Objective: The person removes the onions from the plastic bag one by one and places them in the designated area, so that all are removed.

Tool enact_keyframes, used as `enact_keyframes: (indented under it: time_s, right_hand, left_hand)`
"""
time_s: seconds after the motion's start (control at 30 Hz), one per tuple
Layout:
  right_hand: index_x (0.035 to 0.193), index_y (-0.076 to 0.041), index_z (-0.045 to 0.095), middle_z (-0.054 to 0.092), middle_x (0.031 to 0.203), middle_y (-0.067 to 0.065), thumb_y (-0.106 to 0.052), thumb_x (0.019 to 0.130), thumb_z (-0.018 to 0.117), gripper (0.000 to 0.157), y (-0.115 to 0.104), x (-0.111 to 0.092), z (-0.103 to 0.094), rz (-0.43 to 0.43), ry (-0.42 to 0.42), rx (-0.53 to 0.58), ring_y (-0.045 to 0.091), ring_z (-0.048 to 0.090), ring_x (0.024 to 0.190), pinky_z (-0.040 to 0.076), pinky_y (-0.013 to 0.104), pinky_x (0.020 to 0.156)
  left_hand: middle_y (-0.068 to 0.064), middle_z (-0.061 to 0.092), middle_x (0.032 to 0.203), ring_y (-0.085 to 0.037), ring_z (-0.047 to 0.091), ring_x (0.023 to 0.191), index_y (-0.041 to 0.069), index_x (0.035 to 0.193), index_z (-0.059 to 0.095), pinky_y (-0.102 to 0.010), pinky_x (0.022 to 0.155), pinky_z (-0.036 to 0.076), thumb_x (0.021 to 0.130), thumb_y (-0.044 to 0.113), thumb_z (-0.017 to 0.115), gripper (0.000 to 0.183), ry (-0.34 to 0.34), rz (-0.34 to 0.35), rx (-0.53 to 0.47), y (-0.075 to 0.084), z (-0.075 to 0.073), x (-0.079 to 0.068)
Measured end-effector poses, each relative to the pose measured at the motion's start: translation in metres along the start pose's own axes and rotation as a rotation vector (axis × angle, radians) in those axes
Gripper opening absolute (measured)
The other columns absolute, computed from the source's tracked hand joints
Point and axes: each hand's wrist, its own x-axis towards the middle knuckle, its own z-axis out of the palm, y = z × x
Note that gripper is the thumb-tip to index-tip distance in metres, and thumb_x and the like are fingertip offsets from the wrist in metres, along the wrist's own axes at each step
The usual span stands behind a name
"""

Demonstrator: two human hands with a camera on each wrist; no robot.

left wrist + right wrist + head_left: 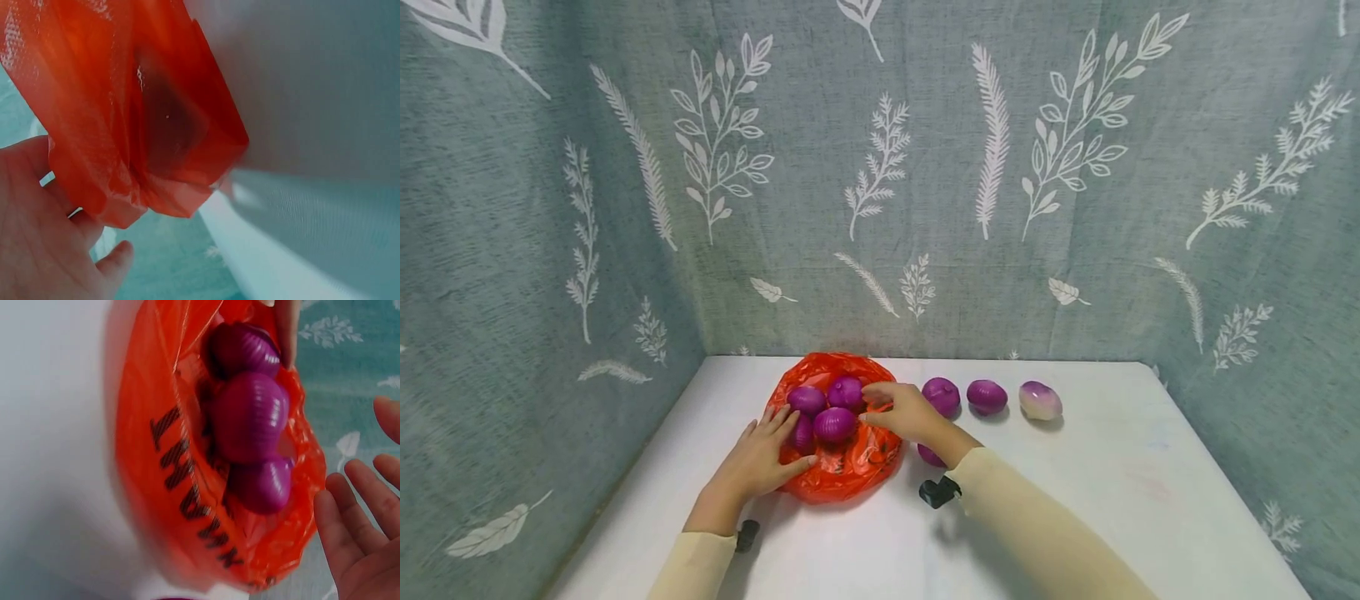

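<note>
A red plastic bag (850, 479) lies spread on the white table with several purple onions (835, 425) in its opening. My left hand (754, 462) is at the bag's left side, fingers spread and fingertips beside the onions. In the left wrist view, the left fingers (62, 194) lie along the bag's outer wall, partly hidden behind it. My right hand (910, 412) reaches over the bag's right rim, close to the back onion (846, 392). The right wrist view has the right fingers (350, 512) extended beside the rim, with nothing between them. Dark print marks the bag's side.
Right of the bag, a purple onion (942, 397), another onion (987, 397) and a white-and-purple turnip-like vegetable (1041, 401) stand in a row. One more purple onion (929, 454) is partly hidden by the right forearm. A leaf-patterned curtain (880, 308) surrounds the white table (1120, 500).
</note>
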Motion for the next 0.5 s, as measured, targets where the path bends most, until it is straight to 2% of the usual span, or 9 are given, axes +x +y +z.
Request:
enact_keyframes:
  time_s: [0.17,0.33,0.5]
  right_hand:
    - [0.133,-0.008,0.059,0.066,0.120,0.004,-0.029,0.088,0.074,0.053,-0.007,0.007,0.009,-0.006,0.012,-0.006,0.020,0.060,0.109,0.049,0.038,0.095]
    - [0.136,-0.009,0.056,0.065,0.120,0.007,-0.028,0.088,0.073,0.054,-0.011,0.012,0.026,-0.016,0.024,-0.060,0.019,0.061,0.108,0.050,0.036,0.093]
    - [0.141,-0.009,0.050,0.060,0.128,0.009,-0.030,0.089,0.072,0.060,-0.015,0.016,0.043,-0.013,0.068,-0.133,0.022,0.059,0.114,0.049,0.038,0.096]
  left_hand:
    - [-0.017,0.029,0.156,-0.040,0.019,0.143,0.005,0.149,0.038,-0.061,0.112,0.014,0.085,0.064,0.060,0.090,-0.007,0.003,0.001,0.001,-0.004,0.001]
    - [-0.017,0.028,0.156,-0.040,0.019,0.143,0.004,0.149,0.038,-0.062,0.112,0.013,0.085,0.064,0.061,0.091,-0.006,0.017,-0.001,0.000,-0.004,0.002]
    - [-0.017,0.029,0.156,-0.041,0.020,0.143,0.004,0.149,0.038,-0.062,0.112,0.013,0.084,0.064,0.061,0.091,-0.006,0.017,0.002,-0.001,-0.004,0.002]
